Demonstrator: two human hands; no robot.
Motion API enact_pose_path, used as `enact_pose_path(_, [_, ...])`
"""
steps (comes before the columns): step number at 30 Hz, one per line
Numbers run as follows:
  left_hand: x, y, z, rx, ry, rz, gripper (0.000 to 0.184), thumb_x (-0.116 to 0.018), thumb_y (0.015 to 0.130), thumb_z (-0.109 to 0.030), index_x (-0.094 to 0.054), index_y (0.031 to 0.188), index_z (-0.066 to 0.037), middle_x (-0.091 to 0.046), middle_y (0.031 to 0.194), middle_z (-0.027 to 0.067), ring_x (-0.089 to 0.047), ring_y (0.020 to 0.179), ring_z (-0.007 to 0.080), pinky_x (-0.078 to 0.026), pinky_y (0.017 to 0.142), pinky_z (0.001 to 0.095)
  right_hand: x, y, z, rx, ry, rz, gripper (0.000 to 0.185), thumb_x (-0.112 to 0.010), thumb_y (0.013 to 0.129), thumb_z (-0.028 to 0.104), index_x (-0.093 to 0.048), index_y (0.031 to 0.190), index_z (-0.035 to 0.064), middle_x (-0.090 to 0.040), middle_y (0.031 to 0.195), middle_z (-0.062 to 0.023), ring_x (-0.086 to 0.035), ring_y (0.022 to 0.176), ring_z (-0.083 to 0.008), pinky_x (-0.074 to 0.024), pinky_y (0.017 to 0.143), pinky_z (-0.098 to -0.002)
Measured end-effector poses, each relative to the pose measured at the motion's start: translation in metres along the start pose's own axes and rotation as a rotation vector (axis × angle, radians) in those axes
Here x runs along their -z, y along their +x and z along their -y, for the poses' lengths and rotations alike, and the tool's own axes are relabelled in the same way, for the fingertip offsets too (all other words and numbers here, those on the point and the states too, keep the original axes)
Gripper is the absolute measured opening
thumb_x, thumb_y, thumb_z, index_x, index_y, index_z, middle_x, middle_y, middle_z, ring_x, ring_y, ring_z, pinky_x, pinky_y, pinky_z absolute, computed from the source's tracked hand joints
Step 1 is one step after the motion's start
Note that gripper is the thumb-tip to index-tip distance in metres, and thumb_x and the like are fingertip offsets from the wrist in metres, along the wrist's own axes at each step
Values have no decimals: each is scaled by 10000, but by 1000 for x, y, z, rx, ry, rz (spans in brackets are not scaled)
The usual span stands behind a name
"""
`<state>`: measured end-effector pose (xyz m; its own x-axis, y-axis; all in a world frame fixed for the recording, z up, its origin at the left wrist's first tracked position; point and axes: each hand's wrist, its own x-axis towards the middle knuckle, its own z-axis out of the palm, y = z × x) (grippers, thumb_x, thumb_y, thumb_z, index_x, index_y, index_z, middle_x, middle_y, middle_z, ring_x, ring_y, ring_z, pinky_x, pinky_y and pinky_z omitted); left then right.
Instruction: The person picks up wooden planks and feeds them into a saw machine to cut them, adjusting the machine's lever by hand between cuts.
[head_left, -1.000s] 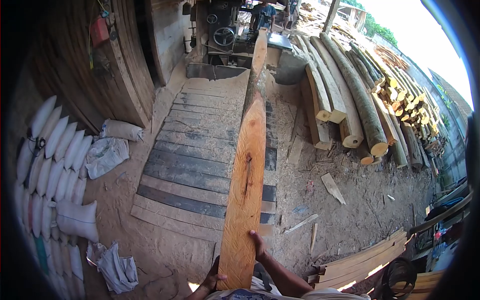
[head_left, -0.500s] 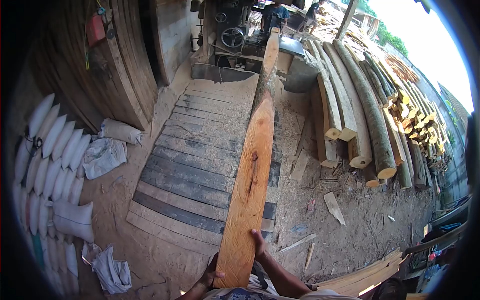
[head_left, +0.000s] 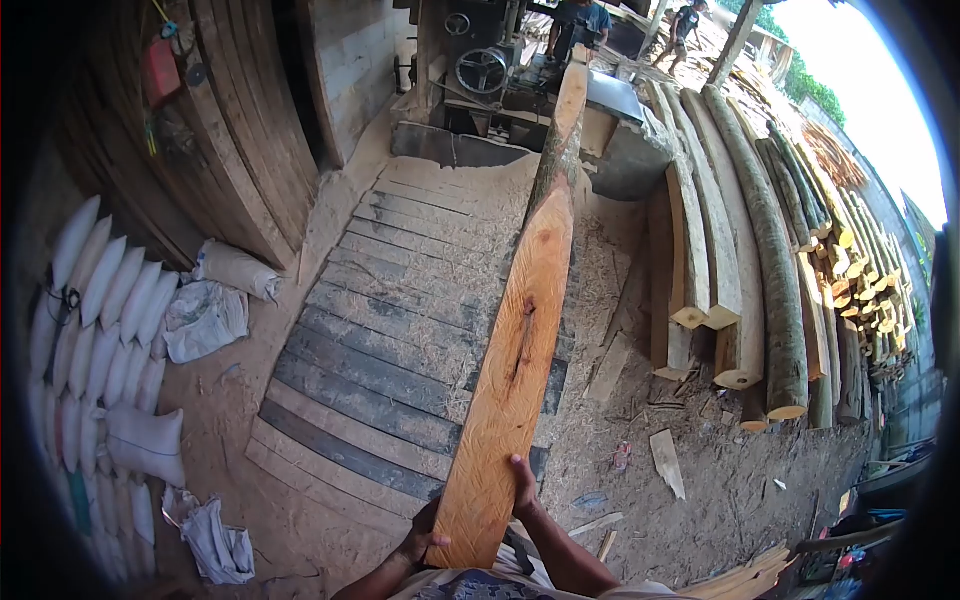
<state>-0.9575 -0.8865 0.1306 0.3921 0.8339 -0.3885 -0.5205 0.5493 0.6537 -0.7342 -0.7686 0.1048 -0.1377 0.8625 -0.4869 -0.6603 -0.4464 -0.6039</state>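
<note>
A long, partly squared log (head_left: 520,340) stretches away from me, with an orange-brown sawn face, a dark knot crack and a strip of bark farther along. My left hand (head_left: 424,535) grips its near end from the left side, thumb over the top face. On the opposite edge, a little farther along, my right hand (head_left: 526,492) is closed against the wood, thumb up; its other fingers are mostly hidden by the log. The far end reaches a saw machine (head_left: 482,70) with a handwheel, where a person (head_left: 580,22) in a dark shirt stands.
Slatted boards (head_left: 370,330) strewn with sawdust lie left of the log. White sacks (head_left: 110,350) are stacked along the left. Thick logs and beams (head_left: 765,270) lie on the right, with wood scraps (head_left: 667,465) on the ground. Another person (head_left: 686,30) is farther back.
The machine, far end of the log and right-hand timber pile appear farther right in view, as the camera has turned slightly left. Both hands still hold the log's near end.
</note>
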Motion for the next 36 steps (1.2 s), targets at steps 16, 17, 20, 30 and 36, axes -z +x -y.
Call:
enact_pose_path(16, [-45,286,-148,22,-3,-43,1181,-795,552,-257,-264,1587,-55,-403,1545,152,-370,1436,300,-283,1196,434,-36,250,187,5,-26,-40,768,-665,878,493,-464,1394,-39,-616,1271,-219,-627,1154,-346,-502,1016,-464])
enact_pose_path(17, [-53,301,-160,43,-16,-50,1186,-796,548,-259,-262,1588,-56,-405,1543,152,-371,1435,300,-284,1195,433,-37,263,200,-30,-20,-57,761,-667,879,491,-469,1388,-38,-618,1266,-217,-630,1148,-342,-505,1013,-461])
enact_pose_path(20, [-55,374,-194,35,8,-29,1201,-798,540,-262,-253,1590,-57,-406,1540,153,-374,1433,301,-285,1196,433,-37,336,241,-21,-24,-54,751,-672,877,491,-480,1375,-38,-624,1255,-210,-638,1132,-336,-512,1002,-458])
enact_pose_path(30, [-81,544,-285,40,20,-25,1196,-807,557,-260,-239,1589,-55,-412,1530,155,-376,1429,300,-294,1191,428,-63,487,360,-45,23,24,823,-666,871,512,-411,1439,-26,-596,1296,-224,-620,1156,-366,-502,1010,-490])
enact_pose_path(36, [-94,648,-344,53,96,-48,1220,-802,565,-292,-208,1603,-49,-410,1534,158,-410,1414,304,-312,1184,430,-71,583,427,-69,46,25,831,-678,865,483,-350,1471,19,-569,1317,-192,-609,1164,-338,-519,983,-472])
